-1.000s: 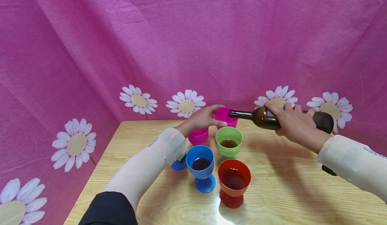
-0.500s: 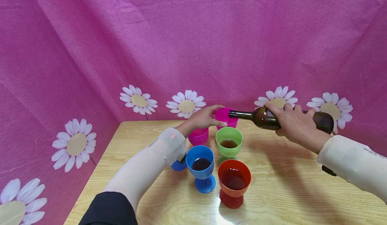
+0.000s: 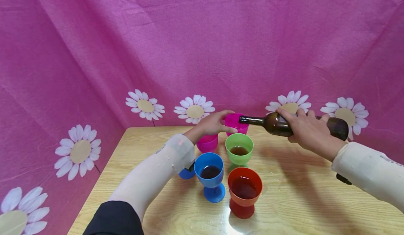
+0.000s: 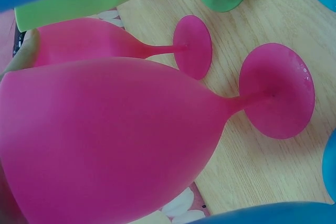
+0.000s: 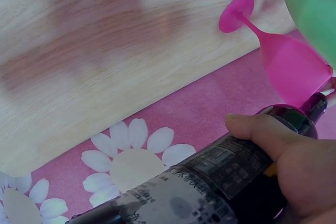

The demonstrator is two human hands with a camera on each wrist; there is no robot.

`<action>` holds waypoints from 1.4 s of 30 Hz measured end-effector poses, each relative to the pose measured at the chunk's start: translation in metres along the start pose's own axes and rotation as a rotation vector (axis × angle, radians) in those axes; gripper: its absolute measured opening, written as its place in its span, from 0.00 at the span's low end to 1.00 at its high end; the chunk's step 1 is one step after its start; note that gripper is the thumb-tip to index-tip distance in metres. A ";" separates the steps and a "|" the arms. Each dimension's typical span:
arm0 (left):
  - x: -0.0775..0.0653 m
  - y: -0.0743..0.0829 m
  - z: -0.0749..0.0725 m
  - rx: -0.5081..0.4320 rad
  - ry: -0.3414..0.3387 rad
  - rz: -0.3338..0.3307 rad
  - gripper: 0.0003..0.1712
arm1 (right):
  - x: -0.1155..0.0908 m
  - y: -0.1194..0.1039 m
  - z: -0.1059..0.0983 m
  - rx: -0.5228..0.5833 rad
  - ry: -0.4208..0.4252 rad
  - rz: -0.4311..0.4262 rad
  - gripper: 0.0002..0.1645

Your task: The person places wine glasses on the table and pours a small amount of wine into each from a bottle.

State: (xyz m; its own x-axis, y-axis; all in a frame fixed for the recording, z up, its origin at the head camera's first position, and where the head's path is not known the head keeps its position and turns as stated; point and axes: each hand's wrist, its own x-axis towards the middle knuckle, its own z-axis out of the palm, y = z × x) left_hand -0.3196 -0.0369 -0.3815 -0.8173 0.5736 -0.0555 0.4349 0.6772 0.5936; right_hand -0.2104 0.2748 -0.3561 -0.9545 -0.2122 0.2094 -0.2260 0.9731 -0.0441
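with my right hand [image 3: 310,133] i grip the bottle [image 3: 274,125], with my left hand [image 3: 210,124] the pink cup [image 3: 234,121]; a green cup [image 3: 238,146] crowds the left grip's near side.

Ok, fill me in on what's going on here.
A person holds a bottle nearly level in the right hand, its mouth at the far pink cup, which the left hand grips near the rim. Whether liquid is flowing is hard to tell. The green cup, red cup and front blue cup hold dark liquid. The other pink cup and rear blue cup are partly hidden, so their contents don't show.
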 end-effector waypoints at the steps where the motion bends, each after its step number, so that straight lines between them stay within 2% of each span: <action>1: 0.000 0.000 0.000 0.001 0.000 0.000 0.50 | 0.000 0.000 0.000 -0.001 0.000 -0.001 0.59; 42: -0.003 0.003 -0.002 -0.010 -0.006 0.000 0.49 | 0.001 0.001 -0.002 -0.017 -0.017 -0.006 0.59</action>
State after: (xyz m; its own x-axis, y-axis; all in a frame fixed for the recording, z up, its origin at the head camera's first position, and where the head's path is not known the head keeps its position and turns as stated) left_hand -0.3165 -0.0375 -0.3777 -0.8153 0.5759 -0.0603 0.4309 0.6730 0.6012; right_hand -0.2111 0.2760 -0.3544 -0.9564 -0.2189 0.1934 -0.2280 0.9733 -0.0259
